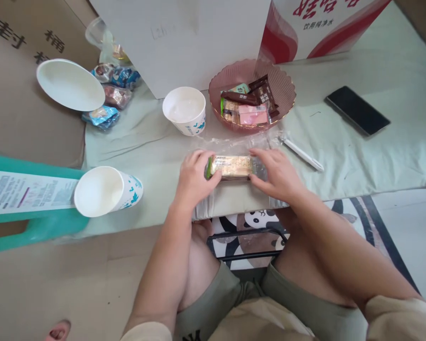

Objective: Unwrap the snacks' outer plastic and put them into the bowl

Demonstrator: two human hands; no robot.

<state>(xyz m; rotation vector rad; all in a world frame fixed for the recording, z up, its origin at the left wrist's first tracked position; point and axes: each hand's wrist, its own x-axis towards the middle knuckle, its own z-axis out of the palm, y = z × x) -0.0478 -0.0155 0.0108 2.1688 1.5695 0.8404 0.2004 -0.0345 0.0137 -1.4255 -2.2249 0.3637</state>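
A small clear-wrapped packet of biscuits (232, 166) with a green end lies lengthwise in front of me, at the table's near edge. My left hand (195, 179) grips its left end between thumb and fingers. At the other end, my right hand (279, 174) has its thumb and fingertips closed around the packet's right end. Beneath the packet spreads a sheet of clear plastic (213, 196). Just beyond it stands a pink ribbed bowl (218, 87) with several wrapped snacks (252, 113). A white pen-like stick (303, 155) rests to the right of my right hand.
A paper cup (184, 111) stands left of the bowl, and another (102, 192) tilts near a teal plastic piece (53, 222). A white bowl (71, 85) and wrapped snacks (110, 94) sit back left. A phone (358, 110) lies right. White cartons (199, 42) stand behind.
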